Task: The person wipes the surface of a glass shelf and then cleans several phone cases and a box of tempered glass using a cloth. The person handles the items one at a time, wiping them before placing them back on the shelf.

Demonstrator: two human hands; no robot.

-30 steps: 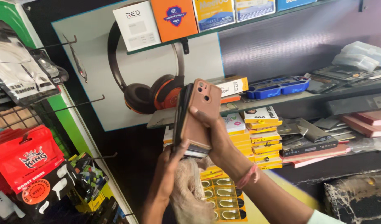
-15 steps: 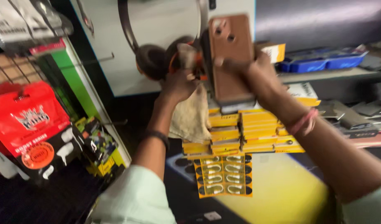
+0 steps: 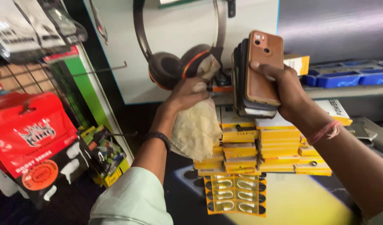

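My right hand (image 3: 288, 89) grips a stack of phone cases (image 3: 258, 75) held upright, the outermost one brown with camera cut-outs at the top. My left hand (image 3: 187, 95) clutches a beige cloth (image 3: 195, 127) that hangs down from the fist, and it sits just left of the stack, close to the earcups of a pair of black and orange headphones (image 3: 175, 66) hung on a white panel. A black band circles my left wrist; a pink thread circles my right.
Piles of small yellow boxes (image 3: 258, 150) stand under my hands, above a yellow card of hooks (image 3: 235, 196). Red packaged goods (image 3: 31, 141) hang on a wire rack at left. Blue trays (image 3: 345, 77) lie on a shelf at right.
The view has come closer and shifted right. My left hand with the cloth has dropped slightly away from the stack of cases, which my right hand keeps holding upright.
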